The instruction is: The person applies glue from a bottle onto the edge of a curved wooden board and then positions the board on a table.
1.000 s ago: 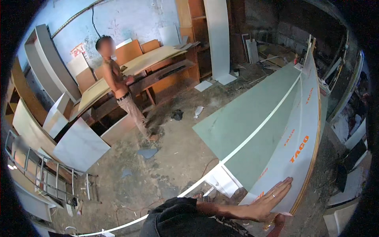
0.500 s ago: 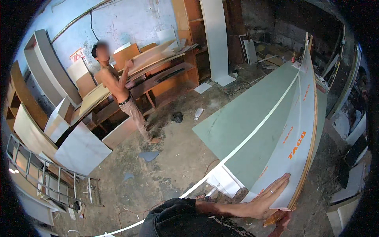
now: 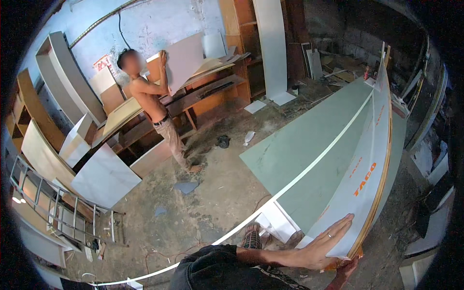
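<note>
My left hand (image 3: 325, 246), a ring on one finger, lies flat with its fingers stretched on the near end of a long panel (image 3: 360, 203) with a whitish film and orange print. Below that end my right hand (image 3: 347, 274) is closed round a shiny orange thing (image 3: 333, 265), mostly hidden, whose kind I cannot make out. The panel stands tilted on edge, its brown layered edge (image 3: 379, 198) facing right. Left of it runs a long narrow white strip (image 3: 309, 166), curving from the far end past my legs to the lower left.
Under the panel lies a large grey-green sheet (image 3: 285, 145). A white box-shaped piece (image 3: 278, 220) is near my foot. Across the room a co-worker (image 3: 154, 106) handles a board (image 3: 181, 63) beside stacked boards. A metal ladder (image 3: 72, 208) lies at the left; scraps dot the floor.
The co-worker has raised a board upright with both hands. My view has shifted slightly, and more of my foot shows. My left hand stays flat on the panel; my right hand shows more clearly.
</note>
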Demonstrator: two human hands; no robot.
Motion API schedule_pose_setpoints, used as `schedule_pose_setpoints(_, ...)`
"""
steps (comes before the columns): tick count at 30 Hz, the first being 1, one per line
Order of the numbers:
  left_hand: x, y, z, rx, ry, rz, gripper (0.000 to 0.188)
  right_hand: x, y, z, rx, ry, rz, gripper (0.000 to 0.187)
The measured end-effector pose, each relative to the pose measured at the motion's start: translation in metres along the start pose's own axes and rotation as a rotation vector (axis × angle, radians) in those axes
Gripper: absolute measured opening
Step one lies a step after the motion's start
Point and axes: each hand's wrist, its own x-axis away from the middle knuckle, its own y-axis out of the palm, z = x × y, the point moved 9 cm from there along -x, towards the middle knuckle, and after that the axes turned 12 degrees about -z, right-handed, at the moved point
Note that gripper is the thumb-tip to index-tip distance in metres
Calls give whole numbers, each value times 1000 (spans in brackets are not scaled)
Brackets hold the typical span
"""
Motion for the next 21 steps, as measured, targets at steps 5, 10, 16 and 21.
schedule_pose_setpoints(5,-2,-5,6,64,90,48,96,-3,-30,4,-41,15,32,71)
schedule_pose_setpoints(10,1,-11,8,72,133,91,103,-5,-8,-12,-101,-85,101,70)
schedule_pose_setpoints(16,3,-12,5,68,139,105,104,-16,7,-24,-175,-212,250,68)
schedule_pose_setpoints(21,3,-13,4,85,133,63,106,-28,-5,-26,-118,-282,271,66)
